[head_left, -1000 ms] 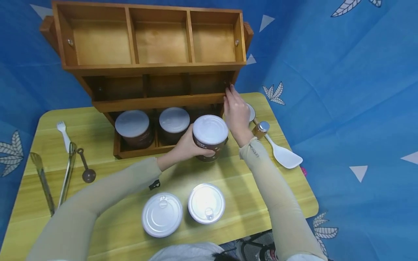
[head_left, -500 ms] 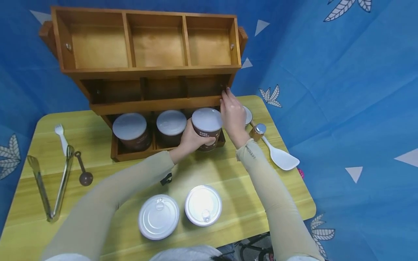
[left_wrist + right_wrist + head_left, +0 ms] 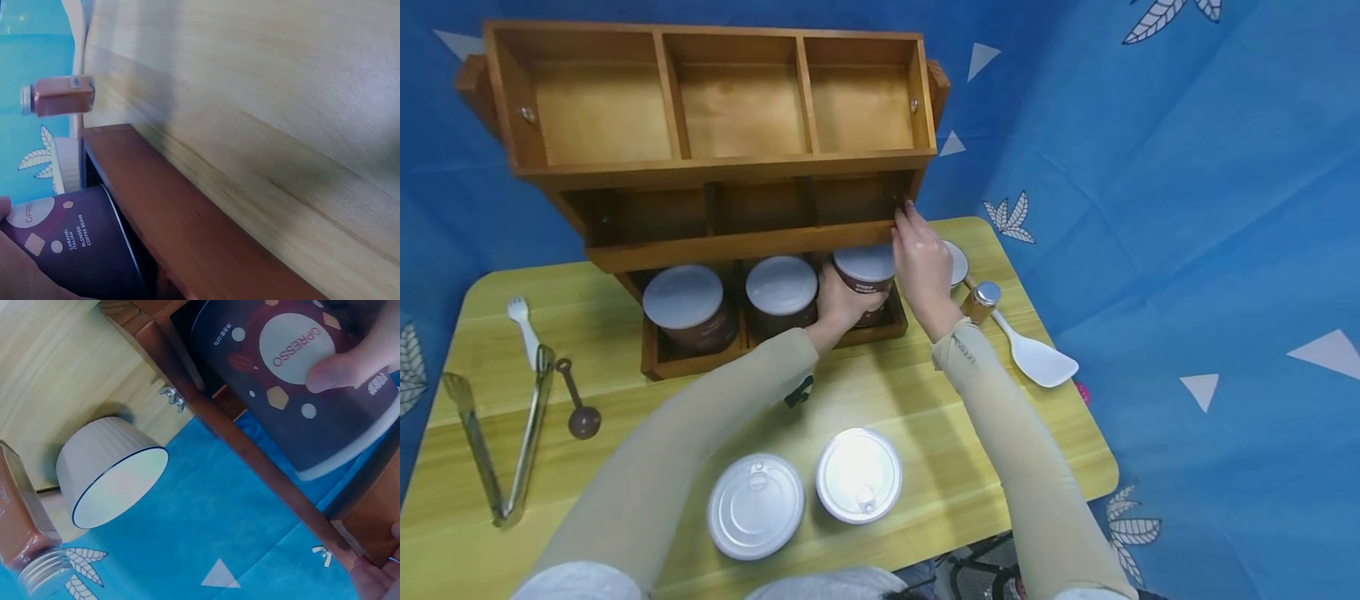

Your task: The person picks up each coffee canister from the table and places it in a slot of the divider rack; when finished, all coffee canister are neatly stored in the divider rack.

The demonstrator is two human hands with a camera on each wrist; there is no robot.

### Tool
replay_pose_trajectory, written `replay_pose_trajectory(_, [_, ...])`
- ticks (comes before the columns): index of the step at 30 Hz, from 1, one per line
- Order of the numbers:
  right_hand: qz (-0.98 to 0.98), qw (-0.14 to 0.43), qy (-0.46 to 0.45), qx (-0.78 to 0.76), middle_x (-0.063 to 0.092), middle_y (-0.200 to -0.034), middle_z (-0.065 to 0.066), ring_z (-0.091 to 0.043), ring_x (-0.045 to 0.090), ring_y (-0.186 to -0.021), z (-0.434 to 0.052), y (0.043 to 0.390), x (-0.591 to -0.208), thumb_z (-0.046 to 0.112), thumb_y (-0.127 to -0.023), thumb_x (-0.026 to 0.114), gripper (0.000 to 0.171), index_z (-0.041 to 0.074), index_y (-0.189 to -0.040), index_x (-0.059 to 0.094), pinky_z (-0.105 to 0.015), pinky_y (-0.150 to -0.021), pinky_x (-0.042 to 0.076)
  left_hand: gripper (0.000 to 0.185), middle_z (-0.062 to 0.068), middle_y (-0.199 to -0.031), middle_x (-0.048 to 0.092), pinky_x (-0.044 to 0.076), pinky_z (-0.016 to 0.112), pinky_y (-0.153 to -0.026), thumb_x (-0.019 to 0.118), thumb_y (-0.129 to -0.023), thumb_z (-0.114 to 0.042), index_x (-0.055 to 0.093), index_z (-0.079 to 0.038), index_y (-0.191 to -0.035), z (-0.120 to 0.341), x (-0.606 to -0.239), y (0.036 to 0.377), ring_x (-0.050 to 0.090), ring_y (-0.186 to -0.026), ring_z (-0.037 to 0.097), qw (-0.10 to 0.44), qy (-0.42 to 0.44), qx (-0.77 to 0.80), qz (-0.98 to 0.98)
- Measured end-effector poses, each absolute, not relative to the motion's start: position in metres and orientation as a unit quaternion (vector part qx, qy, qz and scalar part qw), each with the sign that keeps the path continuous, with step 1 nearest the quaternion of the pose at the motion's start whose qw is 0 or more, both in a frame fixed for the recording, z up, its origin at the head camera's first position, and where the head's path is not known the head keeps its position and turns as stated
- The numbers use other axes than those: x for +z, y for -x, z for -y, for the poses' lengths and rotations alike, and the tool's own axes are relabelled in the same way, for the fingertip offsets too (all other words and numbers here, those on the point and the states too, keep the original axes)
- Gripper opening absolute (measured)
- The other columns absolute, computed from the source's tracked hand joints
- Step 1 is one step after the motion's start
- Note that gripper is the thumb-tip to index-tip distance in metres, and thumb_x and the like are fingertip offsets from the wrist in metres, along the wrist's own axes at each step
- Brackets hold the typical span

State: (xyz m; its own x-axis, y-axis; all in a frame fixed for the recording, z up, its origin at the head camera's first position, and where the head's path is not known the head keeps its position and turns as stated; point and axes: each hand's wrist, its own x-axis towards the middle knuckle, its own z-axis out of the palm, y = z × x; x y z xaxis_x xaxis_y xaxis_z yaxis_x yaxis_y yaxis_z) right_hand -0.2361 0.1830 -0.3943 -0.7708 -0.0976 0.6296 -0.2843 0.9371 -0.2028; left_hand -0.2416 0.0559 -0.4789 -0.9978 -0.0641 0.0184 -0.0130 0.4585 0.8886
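My left hand [image 3: 842, 302] grips a dark brown coffee can [image 3: 865, 265] with a pale lid, fingers and thumb round its side. The can stands within the right compartment of the lowest tier of a wooden tiered storage box [image 3: 707, 243]. In the left wrist view the can's base [image 3: 115, 219] is down behind the brown front board [image 3: 169, 200]. My right hand [image 3: 922, 265] holds the right end of the middle tier; its fingertips [image 3: 370, 578] lie at the wooden corner in the right wrist view. Two similar cans [image 3: 683, 297] fill the left and middle compartments.
Two silver-lidded cans [image 3: 756, 507] stand near the table's front edge. Tongs [image 3: 523, 442], a white fork [image 3: 523, 329] and a brown scoop [image 3: 582, 417] lie left. Right of the box are a white cup [image 3: 112, 469], a small jar [image 3: 982, 302] and a white spatula [image 3: 1041, 360].
My left hand has carried the coffee can back and down from in front of the box into the lowest tier's right compartment. The right hand has kept its hold on the middle tier.
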Motion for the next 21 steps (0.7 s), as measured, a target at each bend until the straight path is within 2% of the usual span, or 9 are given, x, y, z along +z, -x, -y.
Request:
replay_pose_trajectory(12, [0.930, 0.321, -0.107, 0.141, 0.062, -0.135, -0.014, -0.029, 0.066, -0.116, -0.182, 0.236, -0.396, 0.017, -0.101, 0.054, 0.031, 0.003, -0.126, 0.066, -0.042, -0.089, 0.059, 0.109, 0.018, -0.150, 0.041, 0.035, 0.038, -0.120, 0.090, -0.067, -0.023, 0.024, -0.003, -0.150, -0.054, -0.508, 0.244, 0.042, -0.139, 0.031, 0.011, -0.023, -0.544, 0.839])
replay_pose_trajectory(21, [0.934, 0.315, -0.096, 0.137, 0.062, -0.137, -0.012, -0.028, 0.066, -0.116, -0.181, 0.238, -0.396, 0.018, -0.101, 0.053, 0.032, 0.004, -0.128, 0.065, -0.041, -0.087, 0.059, 0.109, 0.019, -0.152, 0.039, 0.036, 0.041, -0.119, 0.088, -0.071, -0.024, 0.018, -0.004, -0.153, -0.051, -0.509, 0.242, 0.042, -0.140, 0.033, -0.007, -0.013, -0.551, 0.834])
